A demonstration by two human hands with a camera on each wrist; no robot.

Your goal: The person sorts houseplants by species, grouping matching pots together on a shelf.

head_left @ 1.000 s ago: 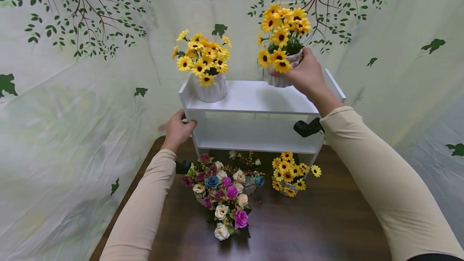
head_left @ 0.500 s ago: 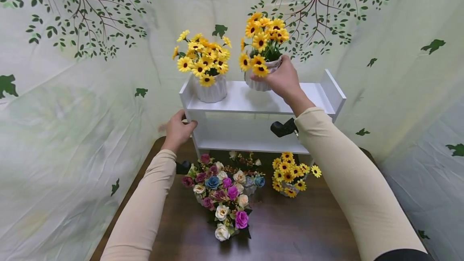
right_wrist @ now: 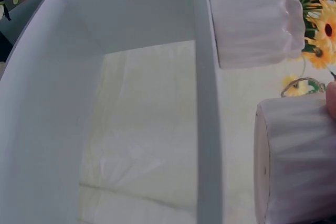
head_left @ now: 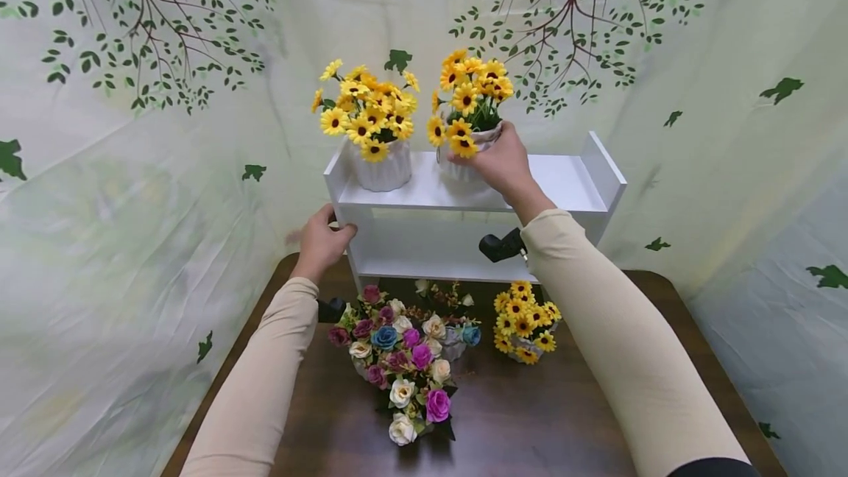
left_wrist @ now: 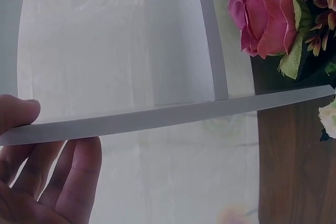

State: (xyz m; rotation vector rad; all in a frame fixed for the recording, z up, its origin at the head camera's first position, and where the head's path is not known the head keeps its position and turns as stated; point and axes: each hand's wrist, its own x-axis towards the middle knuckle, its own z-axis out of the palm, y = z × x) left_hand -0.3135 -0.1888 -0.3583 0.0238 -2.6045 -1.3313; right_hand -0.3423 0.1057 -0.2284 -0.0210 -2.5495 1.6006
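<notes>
My right hand (head_left: 505,164) grips a white ribbed flowerpot (right_wrist: 302,156) of yellow, dark-centred artificial sunflowers (head_left: 467,98) by its side. In the right wrist view its base shows, with a gap between it and the shelf edge. Below it is the top board of a white two-tier shelf (head_left: 556,181). A similar white pot (head_left: 383,169) with yellow flowers stands at the board's left end. My left hand (head_left: 322,243) pinches the shelf's left side panel (left_wrist: 136,123), thumb on one face and fingers on the other.
On the brown table (head_left: 530,418), artificial roses (head_left: 400,370) in purple, cream and blue crowd in front of the shelf. A smaller pot of yellow flowers (head_left: 523,321) stands to their right. A leaf-printed curtain (head_left: 702,168) hangs behind.
My right hand has carried the sunflower pot leftward and down, closer to the top board and the other pot. The left hand keeps its hold on the panel.
</notes>
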